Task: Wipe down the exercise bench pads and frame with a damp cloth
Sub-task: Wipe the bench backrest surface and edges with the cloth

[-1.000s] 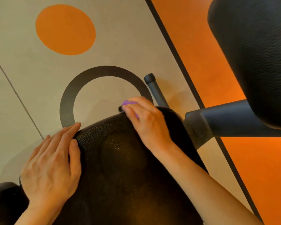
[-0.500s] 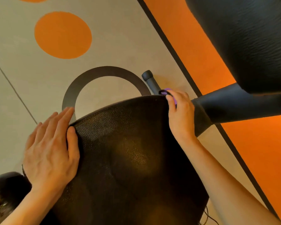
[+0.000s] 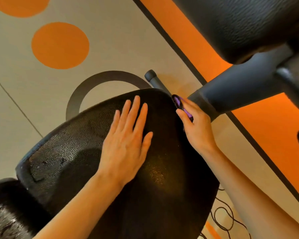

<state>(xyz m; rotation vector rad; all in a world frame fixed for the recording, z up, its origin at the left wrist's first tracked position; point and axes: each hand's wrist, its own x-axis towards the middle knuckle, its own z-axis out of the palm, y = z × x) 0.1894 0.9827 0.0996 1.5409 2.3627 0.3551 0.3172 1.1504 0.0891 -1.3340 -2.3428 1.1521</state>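
Note:
A black textured seat pad (image 3: pixel 72 152) fills the lower middle of the view. My left hand (image 3: pixel 126 142) lies flat on its top with straight fingers. My right hand (image 3: pixel 195 126) is at the pad's right edge and grips a small purple cloth (image 3: pixel 179 103), pressing it against the rim. Above right hangs a second large black pad (image 3: pixel 240 23). A dark metal frame tube (image 3: pixel 231 90) runs from it down toward the seat, just right of my right hand.
A thin black bar with a capped end (image 3: pixel 151 75) sticks out past the seat's far edge. The floor is beige with orange circles (image 3: pixel 60 45), a dark ring (image 3: pixel 86 87) and an orange band (image 3: pixel 266 126). A black cord (image 3: pixel 223 219) lies at lower right.
My left hand left the pad's left edge and now lies flat on the middle of the pad. My right hand slid with the cloth along the rim from the far edge to the right side.

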